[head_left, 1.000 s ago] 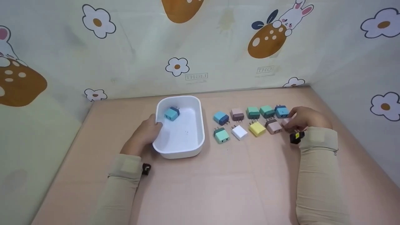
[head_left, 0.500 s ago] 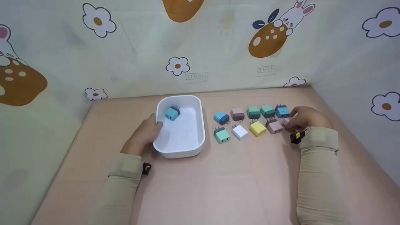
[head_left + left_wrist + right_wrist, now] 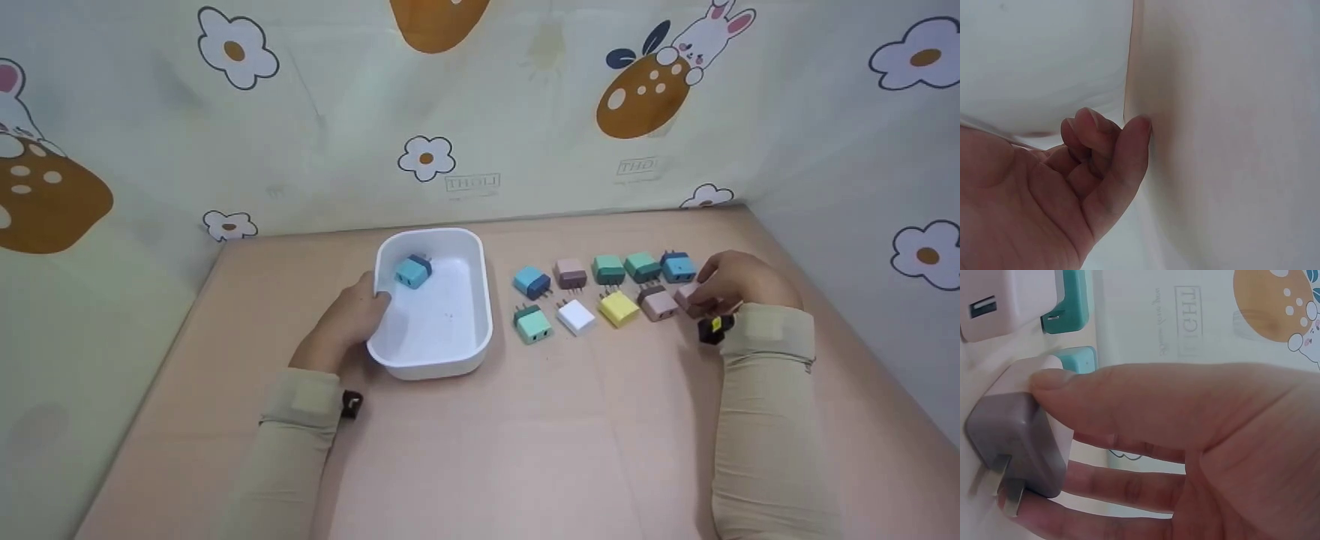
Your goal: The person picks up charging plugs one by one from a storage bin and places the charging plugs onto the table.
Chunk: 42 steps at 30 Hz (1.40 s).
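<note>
My left hand [image 3: 341, 322] grips the left side of a white plastic tub [image 3: 429, 370], thumb over its rim. In the left wrist view its fingers are curled near the tub's wall. Inside the tub lies a blue charger plug [image 3: 412, 273]. At the right end of the plugs, my right hand [image 3: 742, 281] pinches a pink charger plug [image 3: 685, 298]. Close up in the right wrist view, the thumb presses this plug's pink side; its mauve end [image 3: 1022, 433] carries two flat metal prongs. Some fingers are behind it, and one fingertip is near the prongs.
Several charger plugs stand in two rows right of the tub, among them a white one [image 3: 575, 318], a yellow one [image 3: 618, 309], a light green one [image 3: 532, 325] and a blue one [image 3: 678, 267]. A printed cloth wall [image 3: 337, 165] rises behind the table.
My right hand has shifted slightly to the right at the pink plug, and more of the plug now shows. The left hand and the tub stay in place.
</note>
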Each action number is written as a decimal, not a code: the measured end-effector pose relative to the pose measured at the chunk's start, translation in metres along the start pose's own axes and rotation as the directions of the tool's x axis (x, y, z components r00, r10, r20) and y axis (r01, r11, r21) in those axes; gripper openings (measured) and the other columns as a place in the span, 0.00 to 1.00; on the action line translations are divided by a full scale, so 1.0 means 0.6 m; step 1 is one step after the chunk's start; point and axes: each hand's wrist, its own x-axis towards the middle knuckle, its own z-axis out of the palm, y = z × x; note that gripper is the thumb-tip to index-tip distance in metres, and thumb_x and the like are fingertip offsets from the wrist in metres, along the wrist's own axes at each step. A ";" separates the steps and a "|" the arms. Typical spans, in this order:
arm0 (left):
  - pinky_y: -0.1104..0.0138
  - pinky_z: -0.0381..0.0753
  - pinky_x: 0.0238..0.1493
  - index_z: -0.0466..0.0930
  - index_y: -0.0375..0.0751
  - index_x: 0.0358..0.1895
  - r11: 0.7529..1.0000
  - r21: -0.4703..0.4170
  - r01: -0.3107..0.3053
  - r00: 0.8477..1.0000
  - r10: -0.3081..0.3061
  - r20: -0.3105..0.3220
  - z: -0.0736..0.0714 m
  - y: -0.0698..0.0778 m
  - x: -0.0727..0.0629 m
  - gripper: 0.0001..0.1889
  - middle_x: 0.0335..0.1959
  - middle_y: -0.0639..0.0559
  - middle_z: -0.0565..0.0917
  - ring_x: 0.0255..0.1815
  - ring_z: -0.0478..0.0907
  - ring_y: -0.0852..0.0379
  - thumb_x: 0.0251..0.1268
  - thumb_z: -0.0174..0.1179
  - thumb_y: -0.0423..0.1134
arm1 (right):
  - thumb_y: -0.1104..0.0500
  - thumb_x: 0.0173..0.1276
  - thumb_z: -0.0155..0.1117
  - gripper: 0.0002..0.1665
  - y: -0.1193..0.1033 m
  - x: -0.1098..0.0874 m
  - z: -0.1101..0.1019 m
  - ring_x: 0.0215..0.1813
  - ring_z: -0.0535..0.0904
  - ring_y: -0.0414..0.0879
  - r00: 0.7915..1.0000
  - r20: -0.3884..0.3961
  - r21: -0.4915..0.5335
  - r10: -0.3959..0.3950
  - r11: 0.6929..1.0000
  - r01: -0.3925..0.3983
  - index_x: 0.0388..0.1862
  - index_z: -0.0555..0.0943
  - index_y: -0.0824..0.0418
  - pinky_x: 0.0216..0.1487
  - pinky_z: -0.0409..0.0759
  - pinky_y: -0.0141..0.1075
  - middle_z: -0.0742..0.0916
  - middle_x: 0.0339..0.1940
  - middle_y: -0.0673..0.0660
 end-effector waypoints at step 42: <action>0.42 0.71 0.75 0.44 0.41 0.87 1.000 -0.004 -0.027 1.000 0.027 0.006 -0.001 -0.004 0.001 0.32 0.82 0.34 0.63 0.72 0.74 0.37 0.88 0.36 0.46 | 0.49 0.73 0.69 0.28 -0.094 -0.046 0.010 0.45 0.81 0.60 0.987 -0.108 -0.205 -0.117 0.974 0.093 0.63 0.78 0.66 0.39 0.80 0.45 0.89 0.47 0.67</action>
